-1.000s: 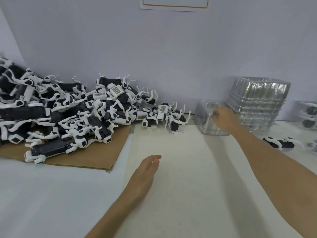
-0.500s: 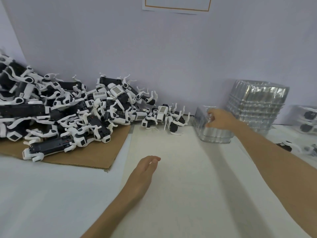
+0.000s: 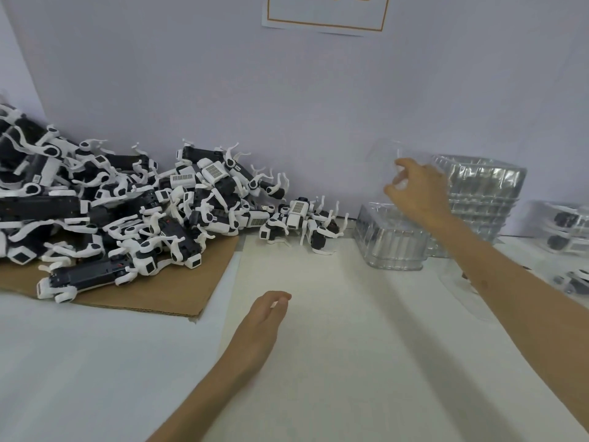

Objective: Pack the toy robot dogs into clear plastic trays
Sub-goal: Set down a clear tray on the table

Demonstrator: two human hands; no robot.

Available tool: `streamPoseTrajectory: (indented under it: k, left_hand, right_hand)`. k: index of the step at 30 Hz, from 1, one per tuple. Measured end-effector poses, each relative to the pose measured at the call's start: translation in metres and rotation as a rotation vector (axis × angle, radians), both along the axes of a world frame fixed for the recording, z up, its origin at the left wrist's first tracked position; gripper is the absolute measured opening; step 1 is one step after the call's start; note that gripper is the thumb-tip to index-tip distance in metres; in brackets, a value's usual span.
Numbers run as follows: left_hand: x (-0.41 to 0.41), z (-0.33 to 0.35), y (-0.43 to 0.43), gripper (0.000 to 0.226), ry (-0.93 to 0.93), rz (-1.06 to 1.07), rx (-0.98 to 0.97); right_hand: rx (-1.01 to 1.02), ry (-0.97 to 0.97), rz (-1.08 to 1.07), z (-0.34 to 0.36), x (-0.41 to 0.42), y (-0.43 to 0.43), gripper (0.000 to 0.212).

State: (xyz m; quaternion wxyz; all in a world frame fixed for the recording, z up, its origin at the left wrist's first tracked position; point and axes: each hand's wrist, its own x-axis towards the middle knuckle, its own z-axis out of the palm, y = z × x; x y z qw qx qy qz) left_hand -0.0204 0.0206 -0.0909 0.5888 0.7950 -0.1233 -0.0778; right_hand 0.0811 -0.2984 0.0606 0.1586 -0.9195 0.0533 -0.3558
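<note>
A pale lilac wall (image 3: 287, 90) backs a white table (image 3: 350, 362), where a heap of toy robot dogs (image 3: 127, 212) sprawls over a cardboard sheet (image 3: 178, 288) at the left of the frame, within easy reach. At upper right the right hand (image 3: 417, 193) pinches a single clear plastic tray (image 3: 382, 154) by its edge, in the air above a short stack of trays (image 3: 392, 240), likely to separate it for filling. The left hand (image 3: 264, 317) lies at centre, fingers loosely curled, empty.

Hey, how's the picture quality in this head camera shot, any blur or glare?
Head view: wide-angle bending at the edges; the clear tray in the right hand looks faint and smeared; the tray stack glints; shadows are soft.
</note>
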Motion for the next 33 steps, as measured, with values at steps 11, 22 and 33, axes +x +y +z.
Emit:
streamPoseTrajectory:
  k: [11, 22, 33]
  left_hand:
    - [0.013, 0.011, 0.011, 0.024, 0.221, 0.297, -0.659]
    - [0.01, 0.013, 0.016, 0.09, 0.097, 0.338, -0.616]
    - [0.017, 0.009, 0.02, 0.059, 0.196, 0.37, -0.628]
  right_hand:
    - [-0.114, -0.379, 0.397, -0.104, -0.118, 0.104, 0.055]
    - [-0.243, -0.25, 0.578, -0.152, -0.131, 0.129, 0.056]
    - [0.087, -0.313, 0.518, -0.142, -0.134, 0.113, 0.056]
